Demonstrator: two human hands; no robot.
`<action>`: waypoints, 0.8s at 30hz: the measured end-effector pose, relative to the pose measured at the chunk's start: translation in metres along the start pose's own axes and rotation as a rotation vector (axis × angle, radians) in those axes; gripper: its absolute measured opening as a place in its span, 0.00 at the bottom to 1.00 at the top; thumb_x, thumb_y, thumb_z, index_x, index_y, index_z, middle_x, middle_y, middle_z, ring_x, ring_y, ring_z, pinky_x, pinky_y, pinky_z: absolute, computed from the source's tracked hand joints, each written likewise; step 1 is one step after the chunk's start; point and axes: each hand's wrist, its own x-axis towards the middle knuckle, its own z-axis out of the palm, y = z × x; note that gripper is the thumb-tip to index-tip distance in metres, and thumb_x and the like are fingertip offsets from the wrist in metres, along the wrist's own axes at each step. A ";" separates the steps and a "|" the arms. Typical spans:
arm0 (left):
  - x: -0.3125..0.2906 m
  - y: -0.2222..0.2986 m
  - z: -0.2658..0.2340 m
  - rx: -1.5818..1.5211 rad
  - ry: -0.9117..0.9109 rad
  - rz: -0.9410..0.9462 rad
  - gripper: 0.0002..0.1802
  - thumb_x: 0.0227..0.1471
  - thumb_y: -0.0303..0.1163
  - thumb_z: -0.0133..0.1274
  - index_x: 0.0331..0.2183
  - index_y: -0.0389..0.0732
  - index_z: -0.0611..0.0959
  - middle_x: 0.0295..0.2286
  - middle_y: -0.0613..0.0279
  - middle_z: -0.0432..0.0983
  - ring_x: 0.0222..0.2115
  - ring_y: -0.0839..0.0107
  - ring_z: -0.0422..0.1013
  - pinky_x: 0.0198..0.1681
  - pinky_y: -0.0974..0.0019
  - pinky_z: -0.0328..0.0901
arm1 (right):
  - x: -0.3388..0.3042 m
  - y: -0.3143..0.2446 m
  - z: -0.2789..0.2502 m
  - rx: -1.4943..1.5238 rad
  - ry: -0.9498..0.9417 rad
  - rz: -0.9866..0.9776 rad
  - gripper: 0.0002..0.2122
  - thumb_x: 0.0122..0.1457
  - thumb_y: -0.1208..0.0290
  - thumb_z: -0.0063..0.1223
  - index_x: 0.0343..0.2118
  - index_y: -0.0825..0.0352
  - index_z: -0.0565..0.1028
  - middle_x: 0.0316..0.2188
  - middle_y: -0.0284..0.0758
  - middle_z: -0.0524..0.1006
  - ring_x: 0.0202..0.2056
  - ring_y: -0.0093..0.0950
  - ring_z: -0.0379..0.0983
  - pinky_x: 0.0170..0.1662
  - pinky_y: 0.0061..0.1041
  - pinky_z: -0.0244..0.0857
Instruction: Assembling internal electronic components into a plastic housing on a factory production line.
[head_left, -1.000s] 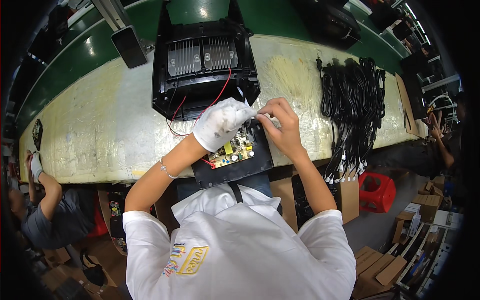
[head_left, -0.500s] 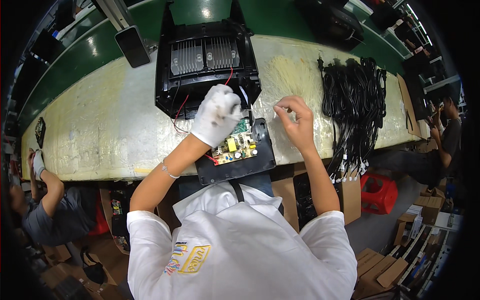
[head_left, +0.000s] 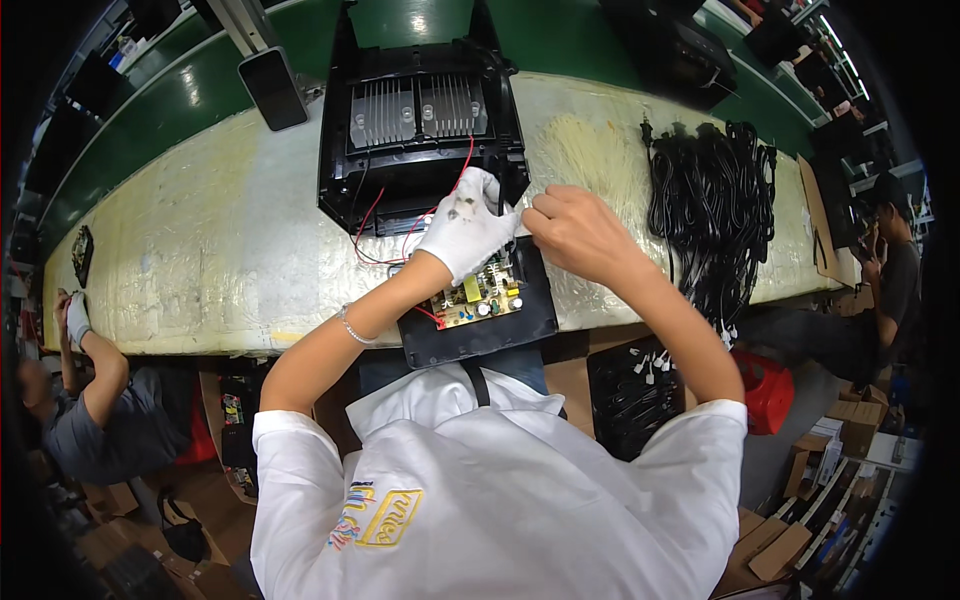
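My left hand (head_left: 468, 228), in a stained white glove, is closed with its fingers curled at the near right edge of a black plastic housing (head_left: 343, 190). My bare right hand (head_left: 578, 238) is closed too, its fingertips almost meeting the gloved ones; whatever either pinches is too small to make out. Below the glove, a circuit board (head_left: 480, 305) with a yellow transformer lies on a black plate (head_left: 455, 348) at the table's near edge. Red and black wires (head_left: 368, 212) run out of the housing, which has two finned metal heat sinks (head_left: 455, 105) inside.
Bundled black power cables (head_left: 705, 210) lie to the right, with more cables (head_left: 640, 385) in a box beneath. A phone (head_left: 273, 90) hangs on a post at the back left. A co-worker's gloved hand (head_left: 77, 320) is at the far left; a red stool (head_left: 765, 390) stands right.
My right hand has moved left and closed, coming up to the gloved one. My left hand has shifted slightly right. The view has shifted a little.
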 end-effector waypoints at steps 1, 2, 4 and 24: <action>0.001 -0.003 -0.002 0.002 0.007 -0.002 0.20 0.43 0.40 0.60 0.32 0.35 0.73 0.26 0.56 0.74 0.30 0.62 0.74 0.37 0.64 0.68 | 0.000 0.003 -0.003 -0.094 0.004 -0.087 0.05 0.42 0.77 0.54 0.20 0.66 0.69 0.21 0.34 0.70 0.31 0.32 0.70 0.33 0.30 0.67; 0.003 -0.009 -0.004 -0.027 -0.028 0.003 0.21 0.43 0.40 0.60 0.32 0.35 0.72 0.27 0.55 0.75 0.31 0.61 0.74 0.37 0.63 0.68 | 0.000 0.007 -0.006 -0.092 0.006 -0.093 0.05 0.42 0.77 0.54 0.20 0.66 0.69 0.21 0.34 0.70 0.31 0.32 0.70 0.33 0.30 0.67; 0.004 -0.008 -0.007 -0.033 -0.099 -0.010 0.24 0.44 0.40 0.60 0.38 0.34 0.71 0.29 0.52 0.76 0.33 0.61 0.75 0.39 0.63 0.69 | -0.004 0.014 -0.013 -0.138 -0.016 -0.159 0.08 0.41 0.77 0.56 0.20 0.66 0.67 0.20 0.35 0.68 0.28 0.34 0.69 0.32 0.31 0.65; -0.149 -0.084 -0.052 0.593 0.071 1.042 0.18 0.35 0.34 0.54 0.34 0.39 0.79 0.25 0.63 0.69 0.30 0.66 0.70 0.36 0.59 0.68 | 0.096 -0.061 0.015 -0.075 -0.199 -0.374 0.24 0.53 0.73 0.50 0.54 0.43 0.69 0.28 0.33 0.69 0.29 0.29 0.71 0.32 0.26 0.66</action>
